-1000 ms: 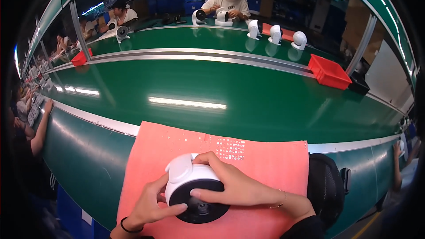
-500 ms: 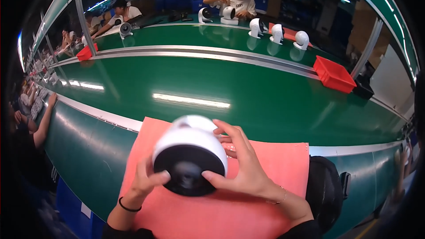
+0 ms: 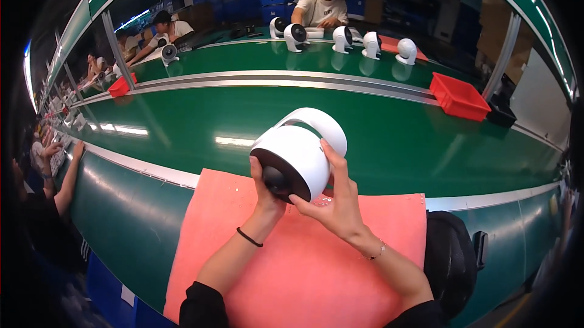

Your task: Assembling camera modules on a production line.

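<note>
Surface, green, under rectangular pink mat; left hand and right hand clasp rounded white-and-black plastic device; dim room, co-worker's white shirt bears illegible print.

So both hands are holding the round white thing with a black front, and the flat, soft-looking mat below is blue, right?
Not quite: the flat, soft-looking mat below is pink, not blue, as the head view shows. The left hand and right hand do hold the round white thing with a black front.

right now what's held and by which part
The white device, by its rounded head: left hand at lower left, right hand at right.
</note>
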`<state>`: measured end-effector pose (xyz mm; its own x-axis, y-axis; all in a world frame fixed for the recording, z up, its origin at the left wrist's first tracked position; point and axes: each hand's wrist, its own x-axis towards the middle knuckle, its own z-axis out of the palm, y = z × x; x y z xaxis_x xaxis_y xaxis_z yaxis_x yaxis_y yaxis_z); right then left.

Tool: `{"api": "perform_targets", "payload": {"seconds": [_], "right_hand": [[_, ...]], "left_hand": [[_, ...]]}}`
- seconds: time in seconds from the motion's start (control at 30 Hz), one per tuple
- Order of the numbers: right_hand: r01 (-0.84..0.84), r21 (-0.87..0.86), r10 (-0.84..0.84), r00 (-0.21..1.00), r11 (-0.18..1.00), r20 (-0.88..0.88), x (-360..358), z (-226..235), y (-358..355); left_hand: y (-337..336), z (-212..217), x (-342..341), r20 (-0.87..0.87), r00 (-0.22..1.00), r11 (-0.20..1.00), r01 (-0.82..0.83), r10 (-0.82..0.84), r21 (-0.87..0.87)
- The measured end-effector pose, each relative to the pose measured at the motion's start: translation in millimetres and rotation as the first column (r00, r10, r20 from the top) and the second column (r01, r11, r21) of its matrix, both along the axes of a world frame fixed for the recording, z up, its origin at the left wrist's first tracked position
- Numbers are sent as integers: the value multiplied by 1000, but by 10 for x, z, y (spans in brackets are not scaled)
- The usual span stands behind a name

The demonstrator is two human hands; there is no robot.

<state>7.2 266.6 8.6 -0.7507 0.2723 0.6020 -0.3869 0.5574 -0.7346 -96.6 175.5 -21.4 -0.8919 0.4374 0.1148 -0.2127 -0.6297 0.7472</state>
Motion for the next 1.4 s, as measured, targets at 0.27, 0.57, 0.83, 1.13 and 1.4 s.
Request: {"api": "perform_targets", "payload": {"seconds": [0.27, 0.57, 0.83, 1.13, 1.4], "right_hand": [[128, -845, 89, 975, 519, 203, -154, -346, 593], [564, -468, -255, 781, 680, 570, -22, -384, 1093], [208, 450, -299, 944, 868, 140, -127, -891, 383], [78, 116, -101, 973, 990, 209, -80, -729, 401], [142, 129, -163, 972, 981, 171, -45, -762, 443]], "left_hand": [[391, -446, -127, -85, 973, 872, 150, -213, -465], [310, -459, 124, -763, 283, 666, -373, -581, -646], [285, -560, 83, -773, 438, 732, -308, -459, -608], [260, -525, 107, -766, 469, 698, -357, -441, -620], [361, -543, 178, -823, 504, 800, -364, -261, -477]]}}
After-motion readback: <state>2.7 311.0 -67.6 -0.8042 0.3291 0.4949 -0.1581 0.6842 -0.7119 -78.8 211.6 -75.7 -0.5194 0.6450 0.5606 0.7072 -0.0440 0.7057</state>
